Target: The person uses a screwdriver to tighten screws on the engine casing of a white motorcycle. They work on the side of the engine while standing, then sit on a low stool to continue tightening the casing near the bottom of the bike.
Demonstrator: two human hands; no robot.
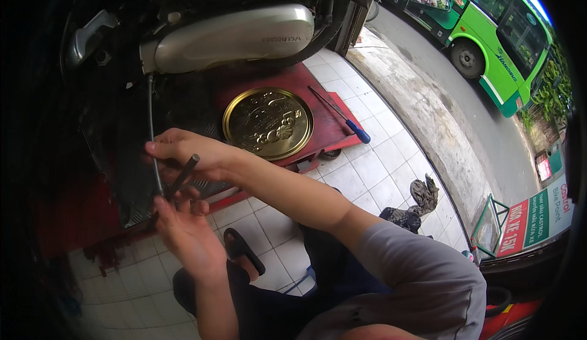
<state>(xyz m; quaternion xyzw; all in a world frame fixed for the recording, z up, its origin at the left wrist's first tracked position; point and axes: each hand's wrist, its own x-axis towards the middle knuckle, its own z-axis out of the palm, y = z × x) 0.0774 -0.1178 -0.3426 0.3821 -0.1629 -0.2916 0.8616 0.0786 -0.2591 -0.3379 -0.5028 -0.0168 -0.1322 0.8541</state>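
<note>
A T-handle wrench (151, 104) reaches from my hands up to the lower edge of a motorbike's silver engine-side cover (235, 37). Its dark crossbar (188, 167) slants between my hands. My right hand (189, 153) pinches the wrench's shaft with the thumb, its forearm crossing from the right. Lower down, my left hand (189, 230) has its fingers curled at the junction of shaft and crossbar. The wrench's tip at the cover is too small to make out clearly.
A round gold tray (269, 123) rests on the red lift platform (229, 92). Beside it lies a blue-handled screwdriver (358, 132). Crumpled dark rags (422, 196) sit on the white tiles (373, 162). Outside, a green bus (483, 34) stands on the road.
</note>
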